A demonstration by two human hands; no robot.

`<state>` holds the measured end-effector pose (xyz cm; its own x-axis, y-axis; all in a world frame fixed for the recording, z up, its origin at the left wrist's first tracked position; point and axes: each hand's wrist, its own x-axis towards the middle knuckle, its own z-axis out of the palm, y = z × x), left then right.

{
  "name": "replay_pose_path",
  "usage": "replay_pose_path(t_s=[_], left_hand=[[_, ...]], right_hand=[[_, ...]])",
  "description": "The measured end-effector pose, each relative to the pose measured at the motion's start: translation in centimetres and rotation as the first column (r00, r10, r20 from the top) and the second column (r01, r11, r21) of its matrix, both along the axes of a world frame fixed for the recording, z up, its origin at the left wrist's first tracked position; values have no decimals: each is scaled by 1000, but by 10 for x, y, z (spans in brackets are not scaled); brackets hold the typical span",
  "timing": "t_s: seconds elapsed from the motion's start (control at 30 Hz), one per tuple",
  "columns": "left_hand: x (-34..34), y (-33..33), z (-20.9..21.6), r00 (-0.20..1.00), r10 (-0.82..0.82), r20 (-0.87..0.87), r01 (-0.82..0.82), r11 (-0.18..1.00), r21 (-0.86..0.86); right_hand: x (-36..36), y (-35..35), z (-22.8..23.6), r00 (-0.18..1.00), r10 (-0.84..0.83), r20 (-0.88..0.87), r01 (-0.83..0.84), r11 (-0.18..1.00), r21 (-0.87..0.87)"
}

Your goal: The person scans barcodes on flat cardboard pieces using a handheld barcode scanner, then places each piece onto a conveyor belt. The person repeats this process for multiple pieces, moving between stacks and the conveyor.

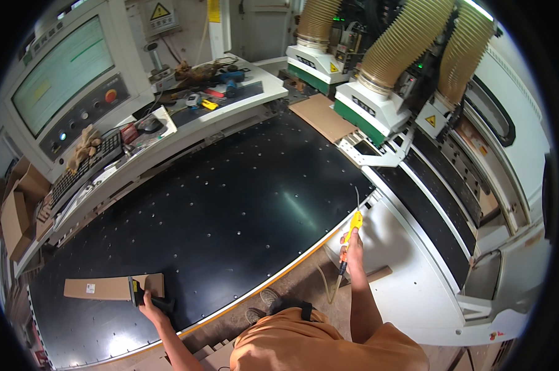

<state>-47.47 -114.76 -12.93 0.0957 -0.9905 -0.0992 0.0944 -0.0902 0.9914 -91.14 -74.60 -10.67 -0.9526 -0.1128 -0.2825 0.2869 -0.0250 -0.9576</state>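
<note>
My left hand point(149, 306) is closed round the grip of a dark handheld barcode scanner point(135, 290). The scanner is over the right part of a long brown panel point(112, 288), which lies on the black table point(230, 204) at the lower left. A small white label point(90, 288) is stuck on the panel. On the right, my right hand point(353, 251) grips a yellow air blow gun point(355, 222) whose thin nozzle points away from me. A pale hose point(330, 290) hangs below that hand.
Small holes or studs dot the black table. A control console with a screen point(63, 74), keyboard point(87, 167) and red button point(110, 96) stands at left. Tools lie on a white bench point(254, 86) behind. Machine heads with ribbed hoses point(406, 43) stand far right, beside another brown panel point(322, 117).
</note>
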Motion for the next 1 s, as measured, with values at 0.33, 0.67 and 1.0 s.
replay_pose_path(t_s=[0.33,0.67,1.0], left_hand=[[-5,7,17,996,71,57,-73,997,37],[-2,5,16,998,52,35,-53,998,29],[0,6,26,1000,6,24,-8,997,77]], right_hand=[[44,-60,28,470,819,330,-860,509,-37],[115,-103,66,-338,877,342,-940,-334,-72],[107,-117,101,-452,835,314,-882,-472,-16]])
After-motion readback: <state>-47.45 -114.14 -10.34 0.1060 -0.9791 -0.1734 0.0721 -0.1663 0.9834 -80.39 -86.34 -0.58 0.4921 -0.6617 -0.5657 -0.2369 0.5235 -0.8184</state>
